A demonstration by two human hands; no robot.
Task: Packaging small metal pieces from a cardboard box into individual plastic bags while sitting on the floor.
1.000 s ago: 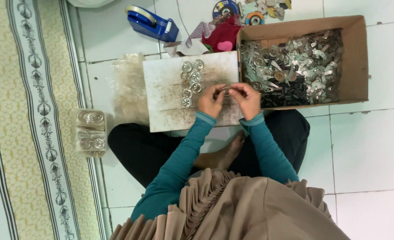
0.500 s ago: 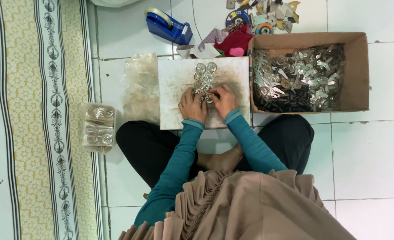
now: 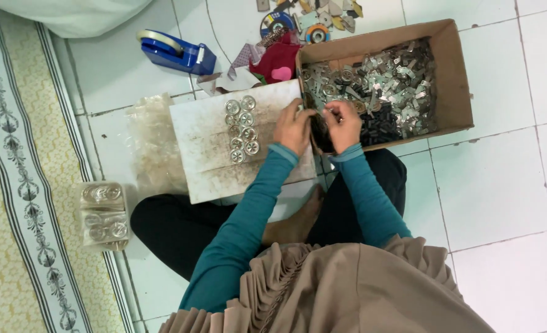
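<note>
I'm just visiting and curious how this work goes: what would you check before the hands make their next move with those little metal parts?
1. Both hands on the work: left hand and right hand meet at the cardboard box corner. Ok.
2. A part held between the fingers: hidden. Cannot tell.
3. Supply: metal pieces fill the box. Ok.
4. Room on the white board: bare beside the round metal discs. Ok.
5. Discs in tidy rows: ok.

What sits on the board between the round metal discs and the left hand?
Nothing: in the head view, the stained white board is bare between the round metal discs and the left hand. The right hand is beyond it, by the cardboard box.
</note>
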